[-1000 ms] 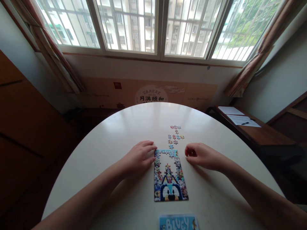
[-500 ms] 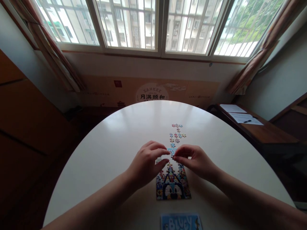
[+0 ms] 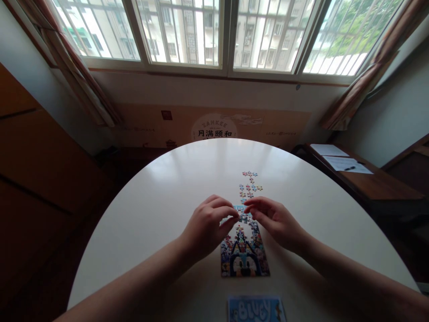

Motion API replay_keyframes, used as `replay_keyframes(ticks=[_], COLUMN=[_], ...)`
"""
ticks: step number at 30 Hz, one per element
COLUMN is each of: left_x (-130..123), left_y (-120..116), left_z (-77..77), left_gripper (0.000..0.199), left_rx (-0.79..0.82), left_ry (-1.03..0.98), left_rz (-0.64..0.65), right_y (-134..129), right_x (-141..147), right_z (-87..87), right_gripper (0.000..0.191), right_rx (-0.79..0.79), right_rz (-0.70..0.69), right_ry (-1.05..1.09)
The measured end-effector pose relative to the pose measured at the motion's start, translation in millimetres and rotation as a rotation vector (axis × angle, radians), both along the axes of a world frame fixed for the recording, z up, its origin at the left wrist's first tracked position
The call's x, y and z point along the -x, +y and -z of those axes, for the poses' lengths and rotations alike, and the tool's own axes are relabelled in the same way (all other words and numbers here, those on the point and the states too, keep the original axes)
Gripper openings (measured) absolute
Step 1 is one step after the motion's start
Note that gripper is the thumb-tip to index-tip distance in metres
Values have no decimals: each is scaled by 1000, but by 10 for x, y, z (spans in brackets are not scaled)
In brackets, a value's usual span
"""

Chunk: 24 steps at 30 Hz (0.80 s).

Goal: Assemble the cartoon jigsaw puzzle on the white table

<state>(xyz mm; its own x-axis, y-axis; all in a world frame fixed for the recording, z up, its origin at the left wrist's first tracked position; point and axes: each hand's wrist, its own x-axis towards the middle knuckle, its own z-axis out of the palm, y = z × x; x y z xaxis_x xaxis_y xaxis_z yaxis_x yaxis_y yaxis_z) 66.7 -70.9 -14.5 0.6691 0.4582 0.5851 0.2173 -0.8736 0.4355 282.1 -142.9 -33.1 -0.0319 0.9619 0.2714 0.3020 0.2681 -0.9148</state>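
A partly assembled jigsaw puzzle [image 3: 245, 264] lies on the white table, with a blue cartoon dog's face at its near end and a gap in its upper middle. My left hand [image 3: 212, 223] is over its left side, thumb and forefinger pinched on a small puzzle piece [image 3: 240, 218] that the fingertips partly cover. To the right, my right hand [image 3: 276, 221] hovers with fingers apart and nothing visible in them. Loose puzzle pieces [image 3: 250, 188] are spread beyond the hands.
A blue "Bluey" box or card [image 3: 256, 308] lies at the near edge of the view. The round white table [image 3: 150, 201] fills the middle. A brown side table [image 3: 378, 181] with paper sheets [image 3: 346, 164] and a pen stands at the right, below the window.
My right hand has opened from its pinch and drawn back slightly to the right. My left thumb and forefinger have closed together. The view has shifted a little.
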Motion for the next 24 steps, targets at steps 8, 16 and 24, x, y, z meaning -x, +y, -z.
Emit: replay_keyframes(ticks=[8, 16, 24], left_x=[12, -26, -43], left_y=[43, 49, 81], left_z=[17, 104, 157], left_gripper=[8, 7, 6], left_rx=[46, 140, 145], left_ry=[-11, 22, 56], left_rz=[-65, -65, -69], right_y=[22, 57, 68], right_x=[-131, -91, -73], right_z=[6, 24, 56], right_gripper=[11, 12, 16], right_rx=[-377, -453, -478], right_rz=[38, -29, -35], right_ry=[-367, -500, -559])
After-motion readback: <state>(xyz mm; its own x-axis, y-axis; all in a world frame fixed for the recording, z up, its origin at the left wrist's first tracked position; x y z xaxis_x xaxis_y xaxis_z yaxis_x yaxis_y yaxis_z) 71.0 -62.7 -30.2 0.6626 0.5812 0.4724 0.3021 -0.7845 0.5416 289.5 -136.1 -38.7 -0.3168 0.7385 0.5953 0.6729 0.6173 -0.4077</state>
